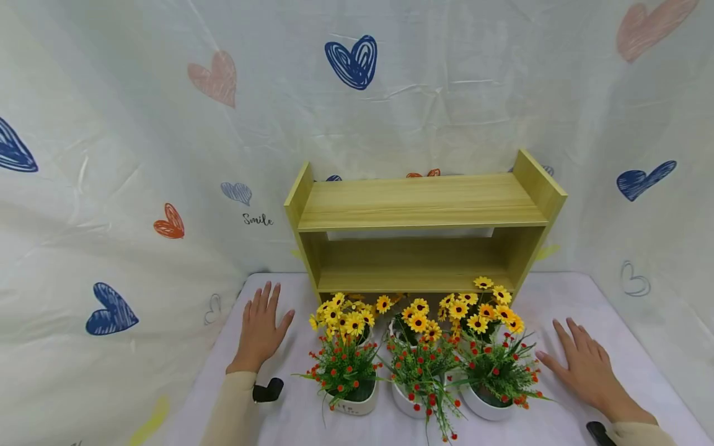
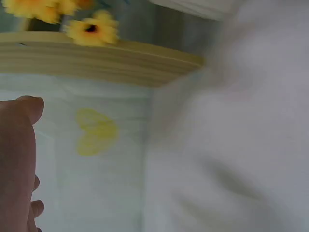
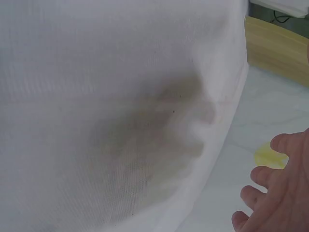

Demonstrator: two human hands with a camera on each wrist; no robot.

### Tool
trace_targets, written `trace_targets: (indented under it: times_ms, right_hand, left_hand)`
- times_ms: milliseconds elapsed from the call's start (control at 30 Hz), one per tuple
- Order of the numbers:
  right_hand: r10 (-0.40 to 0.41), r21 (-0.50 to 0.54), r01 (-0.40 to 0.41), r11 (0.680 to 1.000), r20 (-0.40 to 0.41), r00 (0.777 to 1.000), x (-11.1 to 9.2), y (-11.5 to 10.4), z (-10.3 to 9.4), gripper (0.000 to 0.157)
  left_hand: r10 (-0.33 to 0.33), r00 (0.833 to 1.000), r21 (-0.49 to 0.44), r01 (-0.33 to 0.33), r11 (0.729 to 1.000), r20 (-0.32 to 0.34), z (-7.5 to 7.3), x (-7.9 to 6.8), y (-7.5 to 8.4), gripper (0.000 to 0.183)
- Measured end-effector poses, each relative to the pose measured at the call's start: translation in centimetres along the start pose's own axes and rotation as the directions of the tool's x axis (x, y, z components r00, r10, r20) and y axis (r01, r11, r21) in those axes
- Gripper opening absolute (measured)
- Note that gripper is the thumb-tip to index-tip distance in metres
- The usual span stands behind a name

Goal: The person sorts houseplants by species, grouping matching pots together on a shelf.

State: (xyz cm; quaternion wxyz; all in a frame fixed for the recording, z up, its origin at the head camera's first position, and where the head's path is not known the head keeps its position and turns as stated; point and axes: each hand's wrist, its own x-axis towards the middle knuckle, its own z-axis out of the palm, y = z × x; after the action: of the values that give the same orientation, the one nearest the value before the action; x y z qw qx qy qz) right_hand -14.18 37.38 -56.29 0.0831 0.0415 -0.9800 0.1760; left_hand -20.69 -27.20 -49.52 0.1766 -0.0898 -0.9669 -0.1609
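Clock face centred on the plants, head view. Your left hand [image 1: 261, 330] sits at 9 o'clock, your right hand [image 1: 586, 367] at 3. Both spread wide, fingers extended, 0 items held. Can't tell whether either palm bears on the white table [image 1: 295, 427] or floats just over it.

6 plants in 2 rows between your hands. Near row: 8 o'clock red plant [image 1: 347, 370], 6 o'clock red plant [image 1: 422, 362], 4 o'clock red plant [image 1: 498, 363]. Far row: 10 o'clock yellow plant [image 1: 354, 323], 12 o'clock yellow plant [image 1: 417, 322], 2 o'clock yellow plant [image 1: 487, 311] (pots mostly hidden by the red ones, so don't trust me on their footing). 2-tier shelf [image 1: 418, 202] is behind them, further out at 12.

Step in hand, my read: ready pose, no grasp begun. Right hand is nearest the 4 o'clock red plant; can't tell contact with its leaves.

Next move, I'd judge: choose 1 plant, go in low, grip pot wall, not stems. Outer near-row plants look easiest: left hand toward its 4 o'clock, or right hand toward its 8. The 6 o'clock red plant looks hemmed in; foliage could snag.
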Motion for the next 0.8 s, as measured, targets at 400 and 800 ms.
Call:
trace_targets:
  times_ms: [400, 800]
  right_hand:
    - [-0.005, -0.013, 0.005, 1.000, -0.036, 0.999, -1.0, -0.7, -0.2, 0.089]
    - [0.008, -0.002, -0.008, 1.000, -0.029, 1.000, -1.2, -1.6, -0.8, 0.086]
  left_hand:
    - [0.168, 0.931, -0.031, -0.188, 0.982, -0.324, -8.9, 5.9, 5.7, 0.071]
    - [0.251, 0.859, -0.022, -0.290, 0.957, -0.445, -13.5, 9.6, 9.8, 0.068]
